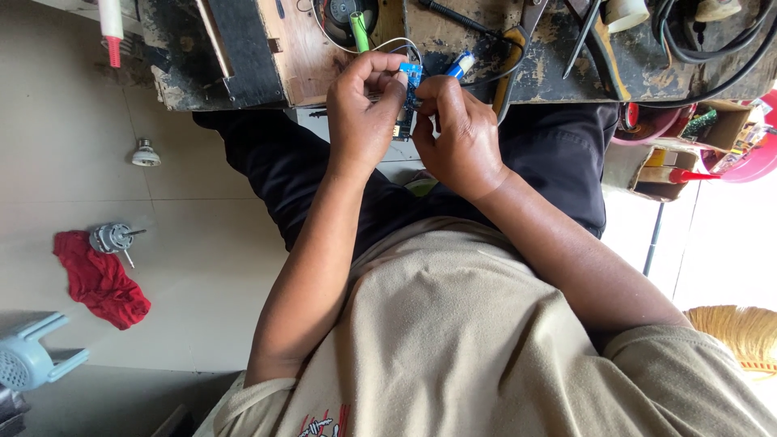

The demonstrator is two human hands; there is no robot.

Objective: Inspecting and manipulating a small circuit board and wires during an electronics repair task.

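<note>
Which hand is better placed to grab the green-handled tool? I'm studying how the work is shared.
Probably the left hand: the green-handled tool lies just above it, while the right hand pinches the blue circuit board farther away.

Single head cam, looks steeply down, close over lap; workbench edge (453, 85) at top.

Blue circuit board (411, 77); red cloth (101, 279); beige shirt (453, 340).

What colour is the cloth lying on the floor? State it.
Red; the cloth shows best in the head view, beside a small motor.
</note>
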